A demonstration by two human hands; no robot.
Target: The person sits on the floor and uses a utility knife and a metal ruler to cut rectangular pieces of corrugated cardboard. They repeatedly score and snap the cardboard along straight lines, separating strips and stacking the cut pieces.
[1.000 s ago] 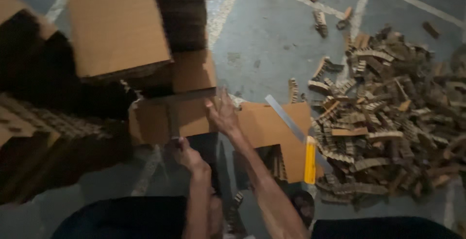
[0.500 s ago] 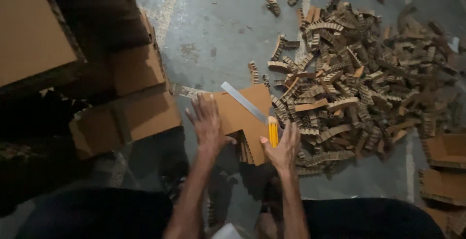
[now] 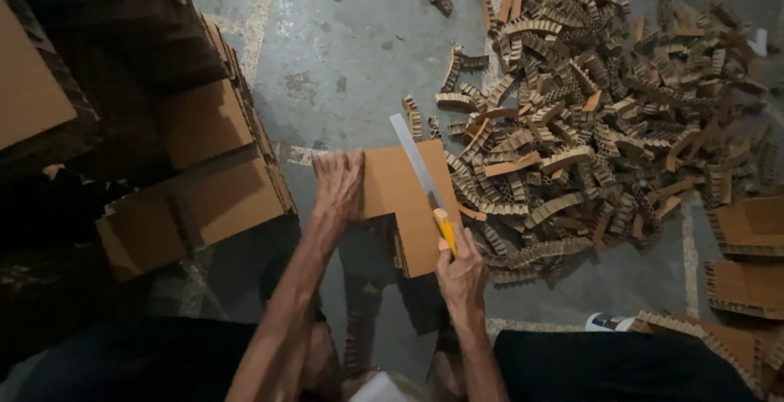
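Observation:
A notched piece of honeycomb cardboard [image 3: 400, 194] lies on the grey floor in front of me. My left hand [image 3: 339, 185] presses flat on its left edge, fingers spread. A long knife with a yellow handle [image 3: 443, 229] and a pale blade [image 3: 415, 161] is gripped in my right hand [image 3: 460, 270]. The blade lies along the right side of the cardboard, pointing away from me.
A large heap of cut honeycomb cardboard strips [image 3: 596, 132] covers the floor at right. Stacked cardboard blocks [image 3: 204, 165] stand at left. More cardboard pieces [image 3: 747, 230] lie at the right edge. My dark-trousered legs [image 3: 621, 365] fill the bottom.
The view has swung left to right. My left hand slid to the cardboard's left edge, and my right hand took hold of the yellow handle, with the blade now on the cardboard.

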